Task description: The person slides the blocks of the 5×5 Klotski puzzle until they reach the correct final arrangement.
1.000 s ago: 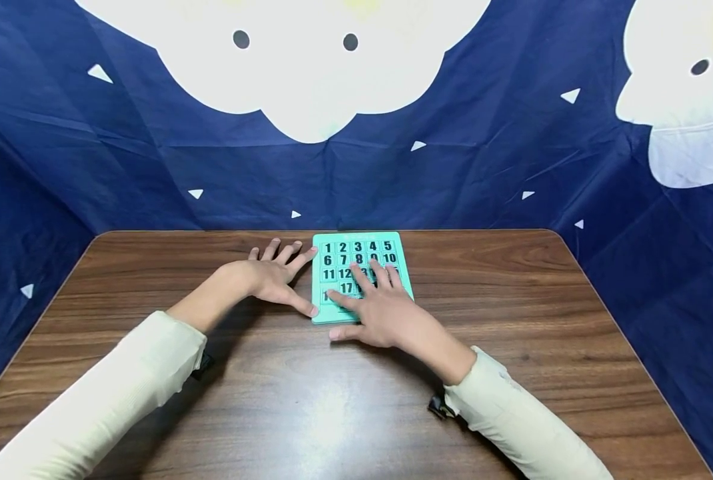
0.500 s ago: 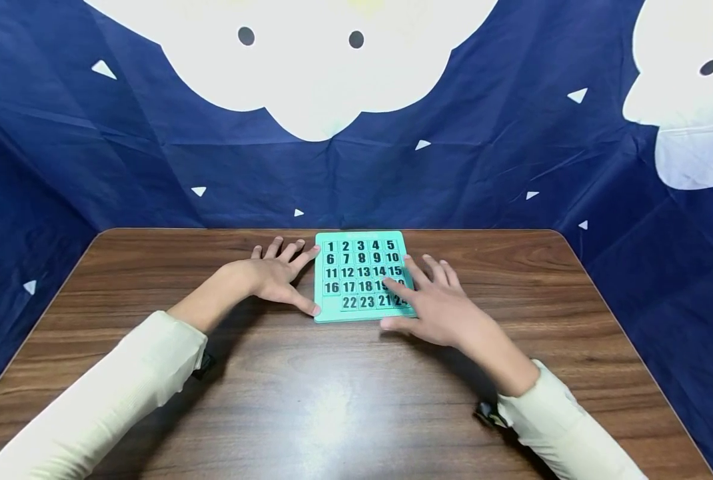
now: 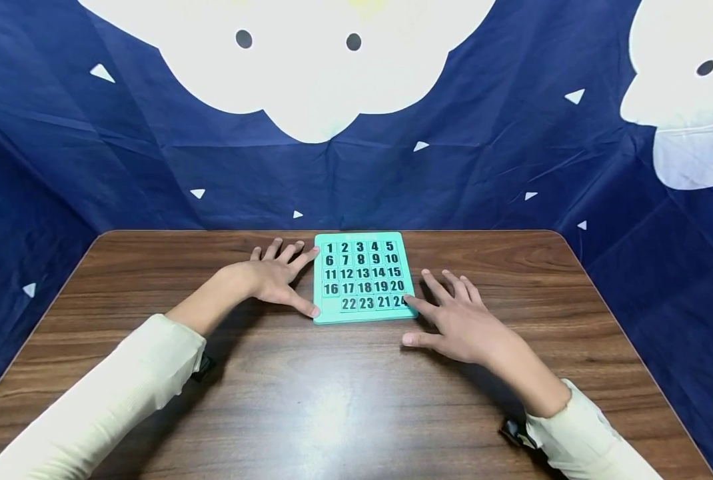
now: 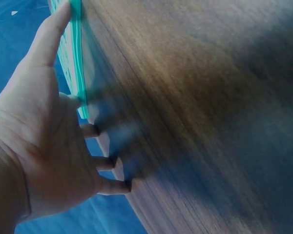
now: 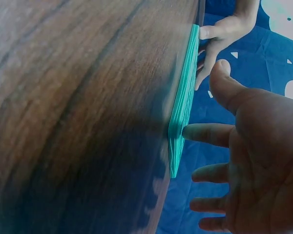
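Note:
A teal sliding number puzzle [image 3: 359, 323] lies flat near the table's far edge. Its numbered tiles run in order from 1 to 20 in the upper rows; the lowest row reads 22, 23, 21, 24, with a gap at its left end. My left hand [image 3: 269, 279] has its fingers spread, the thumb at the puzzle's lower left corner and the index fingertip at its upper left edge. At the lower right, my right hand [image 3: 461, 325] extends its index fingertip over tile 24 [image 3: 398, 301]; thumb and other fingers are off the puzzle, fingers slightly bent.
The brown wooden table [image 3: 260, 413] reflects a bright patch near its front. Behind and beside it hangs a dark blue cloth [image 3: 392, 187] with white clouds and triangles. A dark device [image 3: 515, 433] sits at my right sleeve's cuff.
My right hand has moved right, from the lower left tiles to the puzzle's lower right corner. Tile 16 has slid up level with 17. The left hand stays in place.

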{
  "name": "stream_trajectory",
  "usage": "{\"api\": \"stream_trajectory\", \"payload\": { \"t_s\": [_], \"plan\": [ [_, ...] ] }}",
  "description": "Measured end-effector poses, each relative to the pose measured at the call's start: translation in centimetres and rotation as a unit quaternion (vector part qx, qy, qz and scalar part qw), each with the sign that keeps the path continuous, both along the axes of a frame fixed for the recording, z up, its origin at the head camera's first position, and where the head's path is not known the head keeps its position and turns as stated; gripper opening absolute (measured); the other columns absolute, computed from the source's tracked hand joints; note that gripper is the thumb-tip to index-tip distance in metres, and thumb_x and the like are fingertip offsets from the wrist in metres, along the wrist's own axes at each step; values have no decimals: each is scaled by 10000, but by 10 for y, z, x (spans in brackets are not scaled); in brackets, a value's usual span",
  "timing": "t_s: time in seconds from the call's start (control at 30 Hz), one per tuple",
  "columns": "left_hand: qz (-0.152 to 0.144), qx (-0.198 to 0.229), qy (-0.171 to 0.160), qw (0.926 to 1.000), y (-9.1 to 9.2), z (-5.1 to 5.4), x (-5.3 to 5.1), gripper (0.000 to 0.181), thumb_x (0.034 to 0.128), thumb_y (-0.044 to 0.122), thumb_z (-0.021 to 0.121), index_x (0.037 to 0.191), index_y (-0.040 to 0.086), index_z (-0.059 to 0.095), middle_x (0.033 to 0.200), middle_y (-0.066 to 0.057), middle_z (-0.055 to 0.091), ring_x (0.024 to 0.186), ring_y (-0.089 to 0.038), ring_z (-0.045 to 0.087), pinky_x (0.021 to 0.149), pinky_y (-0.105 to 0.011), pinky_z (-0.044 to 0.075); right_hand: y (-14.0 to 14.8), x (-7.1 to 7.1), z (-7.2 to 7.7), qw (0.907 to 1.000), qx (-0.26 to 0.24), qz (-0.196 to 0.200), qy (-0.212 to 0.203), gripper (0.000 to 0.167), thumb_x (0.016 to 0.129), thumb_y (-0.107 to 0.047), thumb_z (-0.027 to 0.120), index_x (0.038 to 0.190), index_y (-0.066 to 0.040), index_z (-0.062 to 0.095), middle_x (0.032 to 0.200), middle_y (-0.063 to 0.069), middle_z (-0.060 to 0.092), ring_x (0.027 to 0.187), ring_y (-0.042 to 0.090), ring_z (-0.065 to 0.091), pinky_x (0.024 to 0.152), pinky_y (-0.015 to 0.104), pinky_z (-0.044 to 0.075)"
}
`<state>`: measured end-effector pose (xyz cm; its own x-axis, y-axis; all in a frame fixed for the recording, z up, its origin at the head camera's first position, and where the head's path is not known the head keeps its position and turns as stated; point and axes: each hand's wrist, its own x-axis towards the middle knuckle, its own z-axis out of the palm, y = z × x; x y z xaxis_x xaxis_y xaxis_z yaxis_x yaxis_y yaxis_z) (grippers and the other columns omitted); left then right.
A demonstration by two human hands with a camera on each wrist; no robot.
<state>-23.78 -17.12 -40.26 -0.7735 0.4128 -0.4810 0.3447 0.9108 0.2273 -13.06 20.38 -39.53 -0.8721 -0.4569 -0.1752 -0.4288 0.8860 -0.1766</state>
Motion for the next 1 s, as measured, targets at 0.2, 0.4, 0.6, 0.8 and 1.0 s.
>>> {"api": "stream_trajectory", "payload": {
  "t_s": [0.2,0.4,0.6,0.8,1.0],
  "plan": [
    [35,48,-46,10000,-1,-1,1,1444,796,954,752,1828,379,-78,1922,-119,-133,1737,-537,-206,1331,-843,-59,-1,2,0,10000,-15,18,-82,786,1054,-690,661,1704,-264,543,1864,261,242,1702,616,212,1340,827,168],
    [55,7,-77,10000,-1,-1,0,1463,785,954,763,1825,380,-92,1920,-110,-151,1739,-526,-215,1338,-835,-57,0,4,1,9999,-36,11,-102,802,1049,-701,660,1718,-281,520,1860,266,254,1694,620,230,1329,835,187],
    [55,-17,-31,10000,-1,2,1,1459,789,953,758,1826,376,-91,1923,-108,-138,1739,-527,-215,1338,-837,-61,-2,4,0,9999,-41,9,-93,794,1055,-687,663,1720,-277,518,1861,265,246,1696,622,221,1329,835,189],
    [48,-34,-10,10000,-1,2,1,1447,798,950,751,1827,376,-88,1924,-108,-132,1740,-528,-211,1341,-833,-62,-10,3,-3,9993,-92,108,-355,816,1068,-698,628,1753,-288,456,1884,239,188,1721,596,173,1338,830,168],
    [71,-40,-46,10000,0,2,2,1432,813,936,755,1824,386,-98,1922,-105,-146,1739,-524,-219,1341,-828,-71,-20,-1,-4,9984,-153,237,-492,821,1073,-707,614,1761,-295,438,1898,218,142,1735,584,127,1349,823,144]
  ]
}}
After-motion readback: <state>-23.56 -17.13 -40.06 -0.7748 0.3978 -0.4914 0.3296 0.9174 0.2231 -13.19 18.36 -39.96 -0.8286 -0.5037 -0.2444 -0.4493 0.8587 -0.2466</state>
